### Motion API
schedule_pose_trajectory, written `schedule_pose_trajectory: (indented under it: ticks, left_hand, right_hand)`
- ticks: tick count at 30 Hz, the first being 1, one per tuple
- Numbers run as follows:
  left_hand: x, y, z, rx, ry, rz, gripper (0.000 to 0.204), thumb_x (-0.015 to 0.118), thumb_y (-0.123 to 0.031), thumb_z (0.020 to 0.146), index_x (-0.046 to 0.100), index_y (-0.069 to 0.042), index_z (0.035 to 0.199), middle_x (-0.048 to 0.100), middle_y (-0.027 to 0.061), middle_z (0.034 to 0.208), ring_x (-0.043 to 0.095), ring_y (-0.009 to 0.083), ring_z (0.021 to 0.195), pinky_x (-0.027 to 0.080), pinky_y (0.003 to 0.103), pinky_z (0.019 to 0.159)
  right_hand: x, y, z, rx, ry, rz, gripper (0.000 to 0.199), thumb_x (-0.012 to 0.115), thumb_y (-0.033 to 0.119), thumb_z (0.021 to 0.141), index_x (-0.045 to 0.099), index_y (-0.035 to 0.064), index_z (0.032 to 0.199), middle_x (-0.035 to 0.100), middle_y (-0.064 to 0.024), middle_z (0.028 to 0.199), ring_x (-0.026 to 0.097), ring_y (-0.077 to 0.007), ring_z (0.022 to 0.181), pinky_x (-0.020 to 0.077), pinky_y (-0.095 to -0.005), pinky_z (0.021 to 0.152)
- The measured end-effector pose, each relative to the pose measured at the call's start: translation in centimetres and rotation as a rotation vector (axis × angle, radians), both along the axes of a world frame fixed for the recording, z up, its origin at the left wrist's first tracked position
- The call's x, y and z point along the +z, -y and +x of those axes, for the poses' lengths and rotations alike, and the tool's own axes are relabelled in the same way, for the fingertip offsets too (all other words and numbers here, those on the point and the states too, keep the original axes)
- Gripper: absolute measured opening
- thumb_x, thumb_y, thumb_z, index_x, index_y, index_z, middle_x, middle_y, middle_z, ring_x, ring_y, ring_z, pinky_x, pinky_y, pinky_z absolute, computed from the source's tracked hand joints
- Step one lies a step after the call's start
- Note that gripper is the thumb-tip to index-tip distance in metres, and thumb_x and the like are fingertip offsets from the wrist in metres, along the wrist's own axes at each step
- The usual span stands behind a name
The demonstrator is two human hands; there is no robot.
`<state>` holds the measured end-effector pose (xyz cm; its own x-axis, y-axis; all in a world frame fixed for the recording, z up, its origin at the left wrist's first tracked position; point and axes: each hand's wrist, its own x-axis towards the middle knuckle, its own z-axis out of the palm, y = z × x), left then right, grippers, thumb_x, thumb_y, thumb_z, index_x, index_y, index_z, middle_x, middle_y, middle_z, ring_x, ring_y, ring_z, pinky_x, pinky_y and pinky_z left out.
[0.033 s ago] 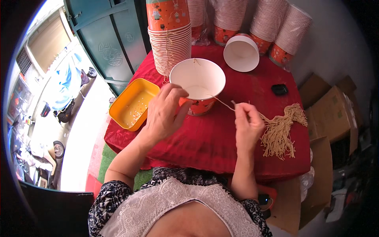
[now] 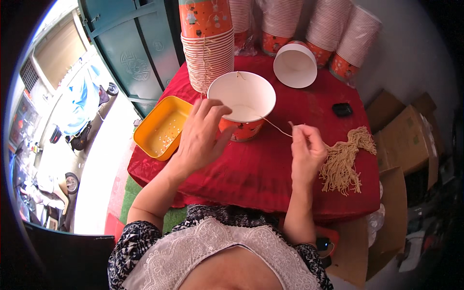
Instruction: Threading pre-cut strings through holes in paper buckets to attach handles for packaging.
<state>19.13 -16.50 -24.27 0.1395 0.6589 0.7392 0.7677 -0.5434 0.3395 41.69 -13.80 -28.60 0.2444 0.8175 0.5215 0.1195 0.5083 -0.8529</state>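
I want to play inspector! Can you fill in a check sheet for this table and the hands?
Surface: table under a red cloth, partly covered.
Job's things: white paper bowl upright, a string running from it; loose bundle of strings on the cloth.
Clutter: yellow tray at the left edge; second bowl tipped on its side; bowl stacks behind; small black thing.
Hands: left hand on the bowl's side; right hand pinching the string.
Cables: nothing seen.
Surroundings: green door, cardboard boxes at right, pavement at left.
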Motion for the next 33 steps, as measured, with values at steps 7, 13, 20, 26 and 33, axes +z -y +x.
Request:
schedule_pose_trajectory:
  ticks: [7,13,20,26,33]
  left_hand:
    - [-1.4,-2.0,-1.5,-0.031,-0.244,-0.03,0.018,0.07,-0.011,0.076,0.061,-0.006,0.091,0.061,0.008,0.098,0.05,0.0312,0.118,0.024,0.058,0.109]
    - [-0.6,0.3,0.0,-0.083,-0.241,-0.071,0.013,0.071,-0.009,0.078,0.062,-0.009,0.086,0.062,0.0054,0.088,0.054,0.0276,0.113,0.021,0.059,0.112]
    - [-0.4,1.6,0.1,-0.165,-0.208,-0.13,0.017,0.074,-0.007,0.075,0.063,-0.008,0.087,0.062,0.0076,0.089,0.059,0.0252,0.105,0.021,0.057,0.113]
    - [0.4,1.6,-0.4,-0.171,-0.08,-0.146,0.014,0.072,-0.006,0.077,0.063,-0.007,0.087,0.064,0.0067,0.088,0.06,0.0247,0.103,0.023,0.054,0.113]
    - [0.7,1.1,-1.1,-0.149,-0.056,-0.146,0.01,0.07,-0.004,0.08,0.063,-0.007,0.087,0.065,0.005,0.087,0.062,0.0235,0.101,0.025,0.055,0.112]
  right_hand:
    - [0.3,0.1,-0.7,-0.15,0.095,0.263,0.004,0.067,-0.002,0.084,0.064,-0.0001,0.087,0.054,-0.0071,0.106,0.049,-0.007,0.073,0.0398,-0.02,0.055]
    - [-1.2,2.6,-3.3,-0.094,0.341,0.36,0.017,0.066,-0.008,0.074,0.054,0.0006,0.082,0.053,-0.0156,0.104,0.051,-0.0273,0.092,0.0459,-0.0366,0.077]
    - [-1.7,3.8,-3.7,-0.059,0.407,0.36,0.017,0.065,-0.009,0.072,0.053,0.0011,0.079,0.054,-0.0135,0.099,0.05,-0.028,0.091,0.0446,-0.0377,0.076]
    - [-1.8,3.8,-4.2,-0.044,0.453,0.346,0.019,0.064,-0.01,0.07,0.05,0.0018,0.076,0.053,-0.0123,0.096,0.049,-0.0285,0.09,0.0432,-0.0395,0.076]
    - [-2.1,3.3,-4.3,-0.045,0.451,0.338,0.02,0.064,-0.01,0.068,0.05,0.0023,0.076,0.052,-0.0127,0.095,0.049,-0.0298,0.089,0.0412,-0.0412,0.077]
